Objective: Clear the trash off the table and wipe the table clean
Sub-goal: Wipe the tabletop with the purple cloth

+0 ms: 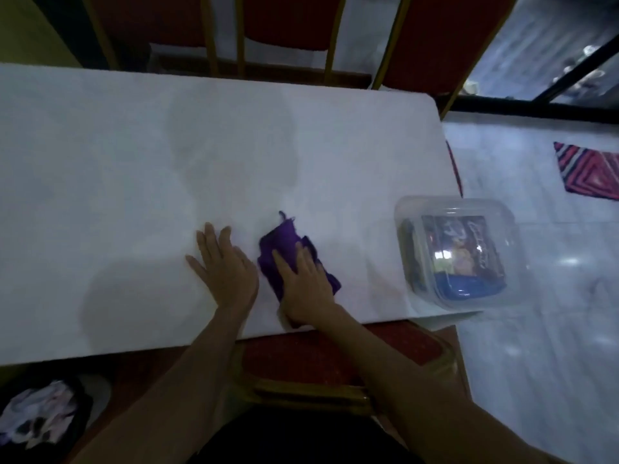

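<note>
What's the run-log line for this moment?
phase: wiping | right hand: flat on purple cloth | left hand: flat on table | clear container: table's right end

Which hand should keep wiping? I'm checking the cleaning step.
The right hand: it already presses flat on the purple cloth. The left hand lies bare on the table beside it.

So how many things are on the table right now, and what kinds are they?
Hands: 2, the left hand flat on the table and the right hand pressing on the cloth
Purple cloth: 1
Clear plastic box with packets inside: 1
Total: 4
</note>
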### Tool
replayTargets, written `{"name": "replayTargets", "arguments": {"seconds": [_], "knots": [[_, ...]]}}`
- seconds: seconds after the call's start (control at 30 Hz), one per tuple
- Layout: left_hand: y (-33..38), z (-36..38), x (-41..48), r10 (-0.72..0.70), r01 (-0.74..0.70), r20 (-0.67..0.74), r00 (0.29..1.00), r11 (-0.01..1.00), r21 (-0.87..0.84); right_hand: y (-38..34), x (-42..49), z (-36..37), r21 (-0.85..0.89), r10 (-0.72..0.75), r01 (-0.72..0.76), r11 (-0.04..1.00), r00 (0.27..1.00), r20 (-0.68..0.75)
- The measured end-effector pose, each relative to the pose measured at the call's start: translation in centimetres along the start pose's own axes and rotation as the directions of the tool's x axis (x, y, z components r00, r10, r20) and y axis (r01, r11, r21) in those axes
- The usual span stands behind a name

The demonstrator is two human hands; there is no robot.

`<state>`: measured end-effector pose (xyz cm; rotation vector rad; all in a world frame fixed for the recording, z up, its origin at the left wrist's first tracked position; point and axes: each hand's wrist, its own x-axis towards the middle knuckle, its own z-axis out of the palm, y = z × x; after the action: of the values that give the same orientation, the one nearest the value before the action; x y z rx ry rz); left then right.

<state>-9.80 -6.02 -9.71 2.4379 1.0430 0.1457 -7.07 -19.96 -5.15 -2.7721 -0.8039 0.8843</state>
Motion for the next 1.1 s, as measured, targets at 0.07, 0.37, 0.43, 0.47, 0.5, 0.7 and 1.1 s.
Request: {"name": "replayTargets", "arguments": {"seconds": [0.07,0.37,0.43,0.47,0.5,0.7,1.1], "knots": [[2.6,-0.8,-0.3,-0.114,0.123,0.095,0.989,0.988,-0.093,0.9,-1.4,0.0,-0.068,-0.063,0.067,0.995,0.996,0.058],[6.5,-0.8,-6.7,0.455,-0.397,0.117,0.883,0.855,-0.335,6.5,-5.7,-2.1,-0.024,-0.171,0.170,0.985,0.985,-0.040],[6.2,-1.2,-6.9,0.585,-0.500,0.213,0.782,0.794,-0.345,6.8,-6.3,-2.2,0.016,-0.118,0.123,0.992,0.979,-0.167],[5.9,-1.3,-7.0,0.647,-0.561,0.291,0.705,0.760,-0.329,6.8,-6.5,-2.2,0.010,-0.054,0.057,0.998,0.979,-0.195],[5.4,-1.4,-7.2,0.679,-0.618,0.370,0.634,0.732,-0.285,6.9,-6.7,-2.1,-0.006,0.027,-0.029,1.000,0.979,-0.200],[3.1,-2.2,-7.5,0.560,-0.702,0.626,0.543,0.711,-0.028,6.8,-6.2,-2.1,-0.026,0.172,-0.171,0.985,0.985,0.012],[3.9,-3.2,-8.4,0.251,-0.540,0.767,0.590,0.830,0.143,6.2,-6.8,-2.7,0.037,0.090,-0.089,0.995,0.996,-0.026]]}}
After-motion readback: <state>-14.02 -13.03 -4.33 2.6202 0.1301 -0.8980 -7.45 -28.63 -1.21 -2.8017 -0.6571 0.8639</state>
